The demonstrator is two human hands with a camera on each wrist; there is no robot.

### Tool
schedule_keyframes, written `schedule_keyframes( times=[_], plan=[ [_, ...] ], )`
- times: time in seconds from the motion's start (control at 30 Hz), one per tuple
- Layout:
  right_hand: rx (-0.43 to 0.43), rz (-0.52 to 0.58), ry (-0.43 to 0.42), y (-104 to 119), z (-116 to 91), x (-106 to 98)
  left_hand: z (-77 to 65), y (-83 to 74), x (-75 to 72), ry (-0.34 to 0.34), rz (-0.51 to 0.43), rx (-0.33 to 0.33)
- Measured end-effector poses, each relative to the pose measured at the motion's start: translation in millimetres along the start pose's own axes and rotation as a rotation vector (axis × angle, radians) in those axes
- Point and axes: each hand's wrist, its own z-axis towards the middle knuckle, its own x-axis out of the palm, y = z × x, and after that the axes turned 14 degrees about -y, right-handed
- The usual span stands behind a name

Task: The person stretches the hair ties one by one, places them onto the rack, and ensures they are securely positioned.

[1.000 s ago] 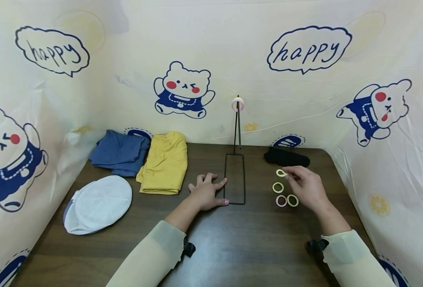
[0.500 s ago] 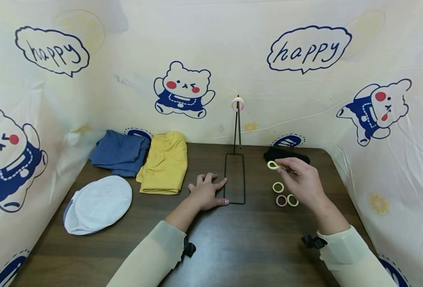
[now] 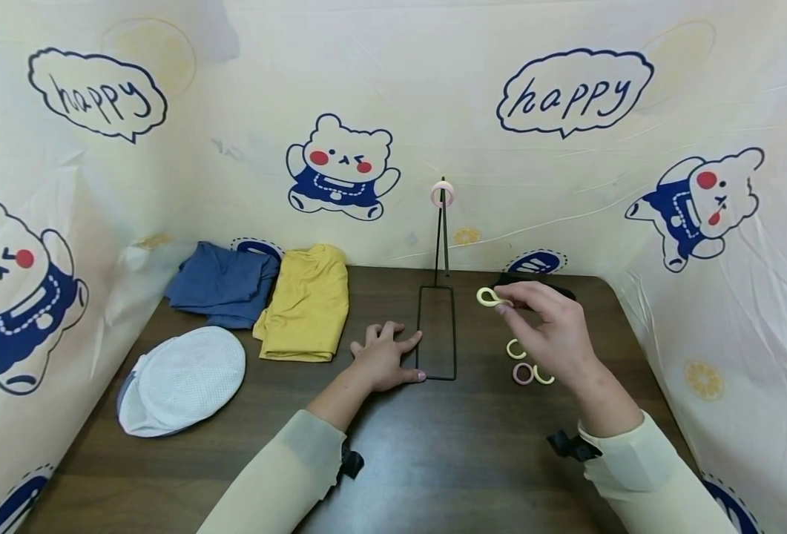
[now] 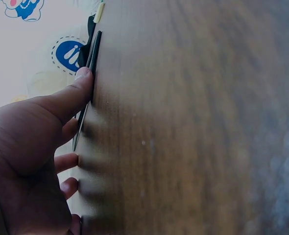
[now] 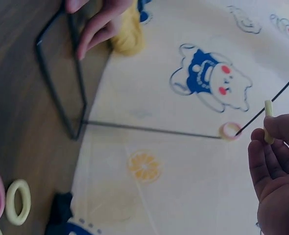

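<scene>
Between thumb and fingers, my right hand [image 3: 556, 330] pinches a pale yellow ring [image 3: 481, 301], raised above the table. It also appears edge-on as a yellow ring [image 5: 268, 108] in the right wrist view. My left hand [image 3: 383, 362] lies with fingers spread on the table, its thumb and index finger touching the rectangular base of a black wire stand [image 3: 455, 334]. A pink ring [image 3: 434, 195] hangs near the top of that stand. Below my right hand lie a pink ring [image 3: 515, 374] and two yellow rings [image 3: 515, 357], partly hidden by the hand.
Folded blue cloth [image 3: 222, 285] and yellow cloth [image 3: 305, 311] lie at the back left. In front of them is a white mesh cap [image 3: 186, 378]. A black item [image 3: 570, 291] behind my right hand is mostly hidden. Printed fabric walls [image 3: 253, 67] enclose the table.
My right hand has lifted the yellow ring from near the other rings and carried it left toward the stand. The left hand and the stand stay put.
</scene>
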Motion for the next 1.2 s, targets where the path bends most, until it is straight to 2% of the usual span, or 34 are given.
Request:
schedule_keyframes(
  times=[0.13, 0.27, 0.4, 0.7, 0.93, 1.2],
  plan=[
    [-0.020, 0.081, -0.032, 12, 8, 5, -0.3, 0.1, -0.4, 0.002, -0.003, -0.004],
    [-0.077, 0.142, -0.069, 23, 16, 12, -0.5, 0.9, -0.1, 0.000, -0.014, -0.007],
    [-0.120, 0.166, -0.096, 32, 23, 16, -0.8, 1.2, 0.9, 0.000, -0.021, -0.010],
    [-0.154, 0.237, -0.121, 47, 36, 23, 0.2, 0.2, 1.1, 0.000, -0.005, -0.020],
    [-0.176, 0.212, -0.118, 46, 42, 29, -0.1, -0.7, 0.0, 0.003, -0.015, -0.021],
    [-0.114, 0.136, -0.093, 39, 44, 35, 1.2, -0.2, 1.6, -0.002, -0.006, -0.019]
  ],
)
